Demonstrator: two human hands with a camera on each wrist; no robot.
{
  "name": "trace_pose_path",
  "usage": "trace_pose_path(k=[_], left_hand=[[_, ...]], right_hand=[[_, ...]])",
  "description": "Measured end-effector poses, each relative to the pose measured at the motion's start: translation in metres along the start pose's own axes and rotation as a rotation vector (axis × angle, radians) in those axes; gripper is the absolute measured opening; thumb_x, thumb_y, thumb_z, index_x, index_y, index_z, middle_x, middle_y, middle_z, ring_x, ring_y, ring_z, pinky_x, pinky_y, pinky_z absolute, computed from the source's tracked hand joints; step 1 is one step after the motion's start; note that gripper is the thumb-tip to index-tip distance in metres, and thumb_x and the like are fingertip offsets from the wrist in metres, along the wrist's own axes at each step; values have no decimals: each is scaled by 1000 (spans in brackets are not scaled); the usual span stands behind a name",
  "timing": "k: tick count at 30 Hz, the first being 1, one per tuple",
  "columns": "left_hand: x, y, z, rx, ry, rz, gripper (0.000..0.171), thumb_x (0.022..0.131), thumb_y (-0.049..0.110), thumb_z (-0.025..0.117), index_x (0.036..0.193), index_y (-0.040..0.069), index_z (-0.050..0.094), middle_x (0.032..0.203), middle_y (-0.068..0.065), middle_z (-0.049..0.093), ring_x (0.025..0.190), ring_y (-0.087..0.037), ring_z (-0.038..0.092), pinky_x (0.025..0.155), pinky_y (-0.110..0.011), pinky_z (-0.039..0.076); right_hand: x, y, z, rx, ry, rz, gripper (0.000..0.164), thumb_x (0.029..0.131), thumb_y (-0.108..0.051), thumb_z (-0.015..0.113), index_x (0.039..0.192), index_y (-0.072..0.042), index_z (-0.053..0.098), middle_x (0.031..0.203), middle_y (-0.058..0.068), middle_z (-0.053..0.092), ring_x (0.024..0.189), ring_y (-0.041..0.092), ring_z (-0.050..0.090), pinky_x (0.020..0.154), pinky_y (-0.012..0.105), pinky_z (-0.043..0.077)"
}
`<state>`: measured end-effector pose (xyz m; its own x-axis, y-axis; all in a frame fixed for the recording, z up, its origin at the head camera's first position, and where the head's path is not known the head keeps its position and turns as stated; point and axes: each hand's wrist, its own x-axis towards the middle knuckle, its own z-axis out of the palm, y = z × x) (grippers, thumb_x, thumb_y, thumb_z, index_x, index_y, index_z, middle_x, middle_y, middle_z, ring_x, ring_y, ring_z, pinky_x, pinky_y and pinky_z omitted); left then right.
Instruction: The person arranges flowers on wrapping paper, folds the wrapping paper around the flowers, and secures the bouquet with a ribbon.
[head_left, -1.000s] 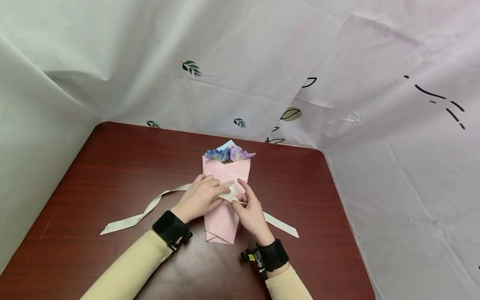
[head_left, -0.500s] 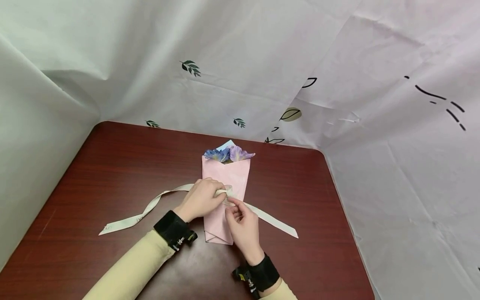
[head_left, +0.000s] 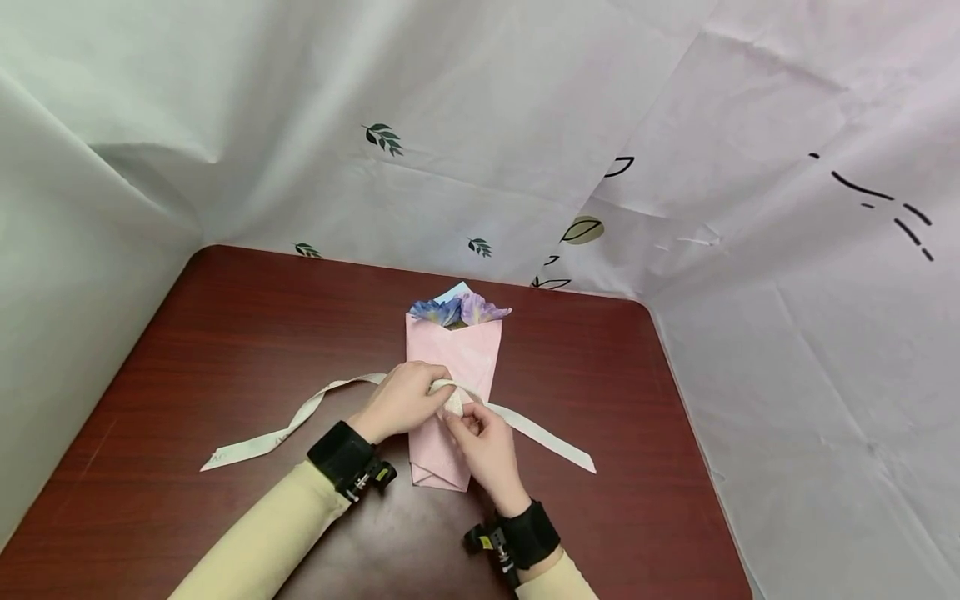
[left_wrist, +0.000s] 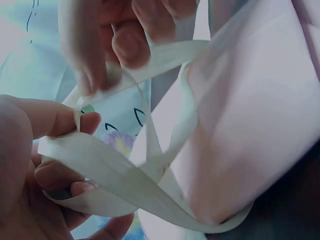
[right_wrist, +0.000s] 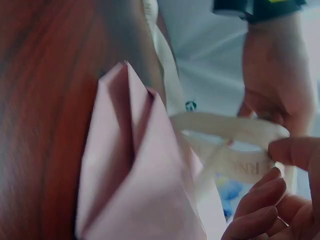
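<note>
A bouquet wrapped in pink paper [head_left: 453, 350] lies on the table, with a blue flower [head_left: 437, 312] and a light purple flower [head_left: 482, 310] at its top. Cream ribbon [head_left: 542, 433] crosses its middle, one tail trailing out on each side. My left hand [head_left: 401, 402] holds a ribbon loop over the paper, and in the left wrist view the ribbon [left_wrist: 100, 157] winds around its fingers. Close beside it, my right hand [head_left: 487, 450] pinches the ribbon between thumb and fingertips. In the right wrist view, printed letters show on the ribbon [right_wrist: 245, 167] between both hands.
The dark red wooden table [head_left: 300, 308] has rounded far corners. Pale sheeting [head_left: 300, 167] with leaf prints hangs behind and at both sides. Each wrist carries a black strap with a small camera, such as the right strap [head_left: 529, 533].
My right hand has shifted toward my body and slightly left from the ribbon's right side, and now pinches the ribbon lower down. My left hand keeps its hold, having moved only slightly.
</note>
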<state>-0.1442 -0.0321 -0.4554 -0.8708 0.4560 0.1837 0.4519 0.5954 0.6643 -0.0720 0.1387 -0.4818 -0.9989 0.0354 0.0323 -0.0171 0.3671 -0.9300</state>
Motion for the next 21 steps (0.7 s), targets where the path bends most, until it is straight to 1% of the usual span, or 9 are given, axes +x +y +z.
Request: trace_pose_path(k=[2,6,8,10,13,15,17,19,21], left_hand=[[-1,-1,0,8,2,-4,18,98,25,64,81,26,69,59,13,46,54,-7,42,54,-27,35],[-2,-3,0,6,-3,-17,14,97,26,65,85,24,71,56,12,41,50,-6,36,49,-27,30],[-3,-4,1,12,-6,-16,14,97,27,65,84,24,71,57,13,41,51,-5,36,49,-26,30],[-4,-4,2,12,-8,-11,15,97,27,66,83,25,70,57,14,40,51,-5,35,49,-26,30],[-5,-6,3,10,-21,2,19,98,29,66,80,25,68,58,13,37,52,-4,34,49,-25,29],[-5,-8,2,2,-20,5,18,97,33,68,81,25,69,59,16,42,52,-3,37,50,-25,31],[-6,-10,-1,-11,-28,-4,17,94,40,72,83,27,71,58,15,46,52,-4,38,50,-25,32],[-7,-14,-5,-30,-36,-26,19,88,47,76,88,29,73,58,15,51,51,-4,40,50,-26,34],[-8,-17,-10,-49,-54,-56,26,83,54,79,94,31,74,56,14,49,50,-5,39,50,-26,34]], right_hand=[[0,1,-8,39,-7,1,19,93,-28,76,85,-11,70,72,1,54,58,8,47,50,19,35],[1,3,-23,134,-28,2,22,95,-25,73,83,-7,69,99,6,62,76,14,52,60,21,39],[2,5,-31,191,-51,7,24,97,-24,71,85,-3,68,103,11,64,80,16,54,63,22,42],[3,8,-37,241,-78,12,27,99,-23,68,88,1,65,91,14,67,72,18,56,61,24,43],[6,11,-45,269,-124,-4,29,101,-23,65,90,4,61,67,14,59,59,21,54,55,27,43],[8,12,-52,250,-146,-19,28,101,-22,64,91,3,59,58,10,53,51,21,49,48,27,40],[12,13,-58,194,-136,-29,25,100,-23,67,92,0,62,56,10,49,45,20,44,42,26,37],[16,14,-66,109,-98,-27,22,97,-25,71,91,-5,67,56,8,46,44,17,40,42,24,32],[19,14,-75,-1,-54,-12,19,93,-29,75,88,-12,71,57,4,48,49,13,41,46,23,32]])
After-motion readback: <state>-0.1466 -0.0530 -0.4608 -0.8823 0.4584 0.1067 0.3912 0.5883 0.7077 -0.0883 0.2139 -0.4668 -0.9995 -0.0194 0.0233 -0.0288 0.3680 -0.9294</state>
